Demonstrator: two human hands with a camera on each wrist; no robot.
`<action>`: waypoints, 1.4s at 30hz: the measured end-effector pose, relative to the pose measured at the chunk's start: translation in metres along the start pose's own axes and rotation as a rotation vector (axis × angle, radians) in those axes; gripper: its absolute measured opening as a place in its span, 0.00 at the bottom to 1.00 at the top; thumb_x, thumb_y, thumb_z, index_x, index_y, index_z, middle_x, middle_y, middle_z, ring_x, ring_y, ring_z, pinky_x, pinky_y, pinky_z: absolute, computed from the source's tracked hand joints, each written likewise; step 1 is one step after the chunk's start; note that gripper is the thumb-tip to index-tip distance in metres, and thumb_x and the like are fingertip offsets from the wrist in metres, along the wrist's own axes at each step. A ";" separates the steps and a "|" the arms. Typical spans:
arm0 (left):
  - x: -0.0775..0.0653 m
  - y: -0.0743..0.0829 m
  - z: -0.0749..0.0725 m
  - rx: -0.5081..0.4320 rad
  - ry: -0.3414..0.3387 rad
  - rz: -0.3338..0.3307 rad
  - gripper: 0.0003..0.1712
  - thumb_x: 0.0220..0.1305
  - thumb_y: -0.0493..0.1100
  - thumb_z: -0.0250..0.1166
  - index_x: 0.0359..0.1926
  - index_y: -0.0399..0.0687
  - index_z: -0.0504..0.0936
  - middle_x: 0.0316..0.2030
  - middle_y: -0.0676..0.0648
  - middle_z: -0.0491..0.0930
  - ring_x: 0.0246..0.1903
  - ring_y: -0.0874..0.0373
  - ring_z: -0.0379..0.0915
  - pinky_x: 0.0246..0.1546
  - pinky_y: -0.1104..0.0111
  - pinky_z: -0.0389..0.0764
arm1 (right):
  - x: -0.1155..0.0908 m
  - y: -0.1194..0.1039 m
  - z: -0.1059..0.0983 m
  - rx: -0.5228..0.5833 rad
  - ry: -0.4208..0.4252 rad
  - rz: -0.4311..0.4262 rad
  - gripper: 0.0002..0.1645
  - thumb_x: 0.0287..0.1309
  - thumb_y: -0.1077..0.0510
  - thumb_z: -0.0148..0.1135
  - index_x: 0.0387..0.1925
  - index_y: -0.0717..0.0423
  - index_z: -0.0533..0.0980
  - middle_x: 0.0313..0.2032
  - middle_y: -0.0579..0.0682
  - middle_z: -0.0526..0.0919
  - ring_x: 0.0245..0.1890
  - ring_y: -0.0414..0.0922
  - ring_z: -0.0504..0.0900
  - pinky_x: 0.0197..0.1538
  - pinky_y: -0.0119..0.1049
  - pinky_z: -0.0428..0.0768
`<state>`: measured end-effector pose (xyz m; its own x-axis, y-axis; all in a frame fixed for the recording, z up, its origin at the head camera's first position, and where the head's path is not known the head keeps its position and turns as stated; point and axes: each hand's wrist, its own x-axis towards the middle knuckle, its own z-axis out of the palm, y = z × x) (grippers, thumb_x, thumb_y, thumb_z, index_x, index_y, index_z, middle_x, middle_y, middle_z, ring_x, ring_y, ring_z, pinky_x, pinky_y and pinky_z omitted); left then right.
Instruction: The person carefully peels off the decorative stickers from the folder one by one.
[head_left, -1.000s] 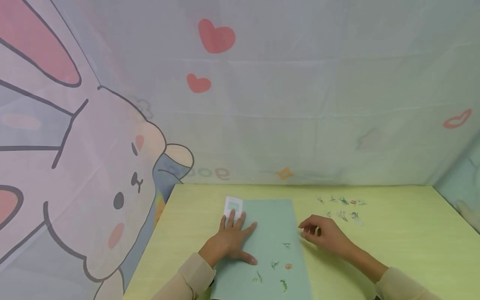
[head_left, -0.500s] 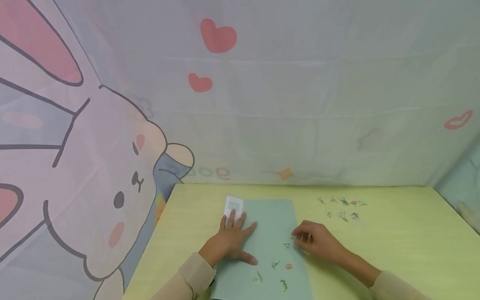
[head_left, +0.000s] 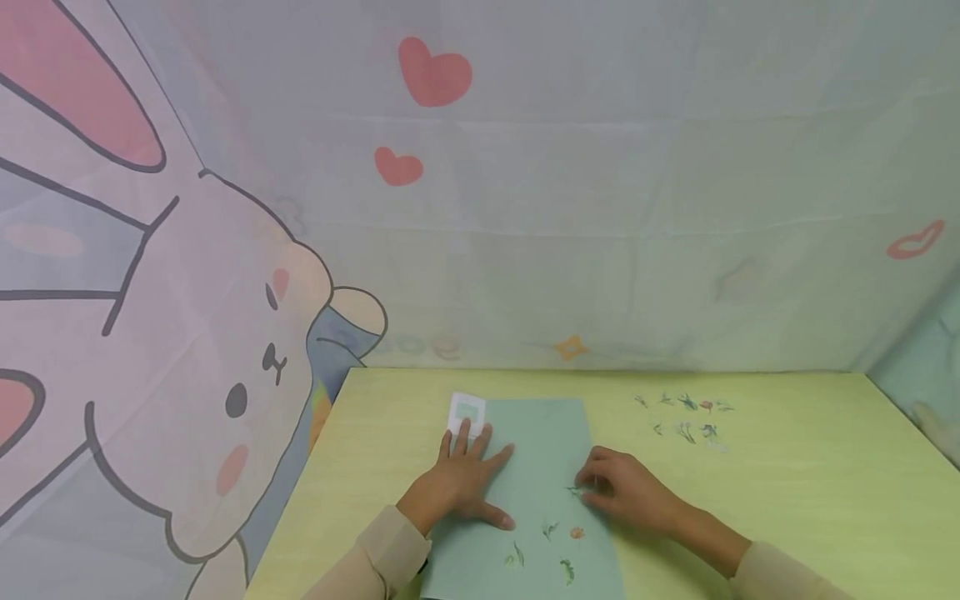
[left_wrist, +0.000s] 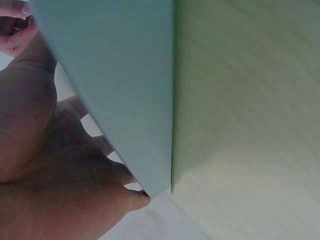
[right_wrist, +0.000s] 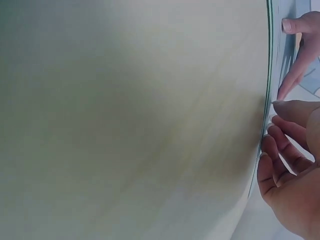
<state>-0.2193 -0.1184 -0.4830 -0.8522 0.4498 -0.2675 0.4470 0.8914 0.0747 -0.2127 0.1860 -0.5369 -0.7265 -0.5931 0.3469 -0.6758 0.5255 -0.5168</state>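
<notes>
A pale green booklet lies on the table; several thin layers show at its edge in the right wrist view. My left hand rests spread on its left part, fingertips over a small white card. At the right edge, the bent thumb and fingers of my right hand reach a small leafy sprig cutout; whether they pinch it is too small to tell. Nearer me on the booklet lie an orange flower cutout and green sprigs, among them a leaf cutout.
Two rows of small flower and leaf cutouts lie on the yellow-green table, right of the booklet. A printed cloth with hearts hangs behind the table, and a large cartoon rabbit is printed on the left.
My right hand has moved left and slightly nearer me, from beside the booklet's right edge to the leafy sprig. The left hand has stayed in place.
</notes>
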 end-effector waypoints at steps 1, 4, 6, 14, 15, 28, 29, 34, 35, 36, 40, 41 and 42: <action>0.000 0.000 -0.001 0.001 0.000 0.000 0.66 0.51 0.78 0.74 0.85 0.62 0.58 0.85 0.39 0.44 0.82 0.32 0.28 0.78 0.36 0.39 | 0.001 -0.001 0.000 -0.010 -0.005 0.003 0.07 0.60 0.65 0.76 0.40 0.55 0.88 0.38 0.41 0.81 0.35 0.37 0.77 0.40 0.34 0.80; -0.001 0.001 -0.003 0.003 0.001 -0.001 0.66 0.52 0.78 0.74 0.85 0.61 0.58 0.84 0.38 0.44 0.82 0.32 0.29 0.78 0.36 0.39 | 0.002 -0.003 -0.001 -0.038 -0.024 0.014 0.06 0.61 0.64 0.76 0.40 0.54 0.88 0.37 0.39 0.81 0.36 0.36 0.78 0.41 0.35 0.81; -0.002 0.002 -0.003 0.005 0.002 -0.001 0.65 0.52 0.78 0.74 0.84 0.61 0.59 0.84 0.38 0.45 0.82 0.32 0.30 0.78 0.35 0.40 | 0.003 -0.004 -0.001 -0.051 -0.033 0.024 0.06 0.61 0.63 0.76 0.39 0.53 0.88 0.37 0.38 0.80 0.37 0.35 0.78 0.42 0.36 0.81; -0.002 0.002 -0.002 0.001 0.010 0.001 0.66 0.51 0.78 0.75 0.84 0.61 0.59 0.84 0.38 0.45 0.82 0.32 0.30 0.78 0.35 0.40 | 0.004 -0.008 0.003 -0.097 -0.011 0.043 0.06 0.59 0.63 0.77 0.37 0.52 0.87 0.36 0.38 0.80 0.36 0.34 0.77 0.42 0.37 0.81; -0.002 0.002 -0.001 0.001 0.011 0.001 0.66 0.51 0.78 0.75 0.84 0.61 0.59 0.84 0.38 0.45 0.82 0.32 0.30 0.78 0.35 0.40 | 0.004 -0.008 0.004 -0.107 -0.007 0.044 0.06 0.59 0.63 0.77 0.36 0.51 0.87 0.36 0.37 0.80 0.37 0.34 0.77 0.43 0.37 0.82; -0.001 0.001 0.000 0.013 0.010 0.004 0.66 0.51 0.79 0.74 0.85 0.62 0.58 0.84 0.39 0.44 0.83 0.33 0.30 0.78 0.36 0.39 | 0.007 -0.014 0.002 0.030 -0.006 0.106 0.13 0.57 0.67 0.74 0.33 0.47 0.81 0.33 0.37 0.77 0.35 0.35 0.75 0.40 0.34 0.78; -0.001 0.001 0.000 0.013 0.011 0.004 0.66 0.51 0.79 0.74 0.85 0.62 0.58 0.84 0.39 0.44 0.83 0.33 0.30 0.78 0.36 0.39 | 0.007 -0.014 0.002 0.041 -0.007 0.108 0.13 0.57 0.68 0.74 0.33 0.47 0.81 0.33 0.38 0.78 0.35 0.35 0.75 0.40 0.34 0.78; 0.000 0.001 0.002 0.009 0.015 0.003 0.66 0.51 0.79 0.74 0.84 0.62 0.58 0.84 0.39 0.44 0.82 0.32 0.30 0.78 0.36 0.39 | 0.007 -0.012 0.001 0.113 -0.031 0.136 0.12 0.62 0.67 0.72 0.33 0.47 0.79 0.31 0.37 0.80 0.33 0.35 0.77 0.39 0.33 0.79; 0.000 0.001 0.002 0.008 0.015 0.003 0.66 0.51 0.79 0.74 0.85 0.62 0.58 0.84 0.39 0.44 0.82 0.32 0.29 0.78 0.36 0.39 | 0.007 -0.012 0.001 0.127 -0.036 0.143 0.12 0.64 0.66 0.71 0.33 0.47 0.79 0.31 0.37 0.80 0.33 0.35 0.77 0.39 0.32 0.79; 0.000 0.000 0.002 0.008 0.014 0.003 0.66 0.51 0.79 0.74 0.85 0.62 0.58 0.85 0.39 0.44 0.82 0.32 0.29 0.78 0.36 0.39 | 0.007 -0.011 0.001 0.144 -0.042 0.150 0.11 0.65 0.66 0.70 0.33 0.48 0.79 0.31 0.38 0.81 0.33 0.35 0.78 0.39 0.32 0.80; 0.000 0.000 0.002 0.009 0.010 0.003 0.66 0.51 0.79 0.74 0.85 0.62 0.58 0.85 0.39 0.44 0.82 0.32 0.29 0.78 0.36 0.39 | 0.007 -0.010 0.000 0.162 -0.042 0.153 0.08 0.66 0.66 0.70 0.36 0.49 0.81 0.33 0.39 0.83 0.35 0.35 0.80 0.40 0.33 0.82; 0.000 0.000 0.001 0.009 0.010 0.003 0.66 0.51 0.78 0.74 0.85 0.62 0.58 0.85 0.39 0.44 0.82 0.32 0.29 0.78 0.36 0.39 | 0.008 -0.010 -0.001 0.160 -0.042 0.150 0.08 0.66 0.66 0.70 0.36 0.49 0.82 0.33 0.39 0.84 0.35 0.35 0.80 0.41 0.33 0.82; 0.000 0.000 0.000 0.008 0.010 0.004 0.66 0.51 0.78 0.74 0.85 0.62 0.58 0.84 0.38 0.44 0.82 0.32 0.29 0.78 0.36 0.39 | 0.007 -0.009 -0.001 0.159 -0.042 0.148 0.08 0.65 0.66 0.70 0.37 0.50 0.82 0.34 0.39 0.84 0.35 0.34 0.81 0.41 0.33 0.82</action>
<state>-0.2193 -0.1182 -0.4835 -0.8528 0.4541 -0.2579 0.4528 0.8890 0.0683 -0.2120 0.1774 -0.5286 -0.8080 -0.5437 0.2270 -0.5319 0.5075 -0.6779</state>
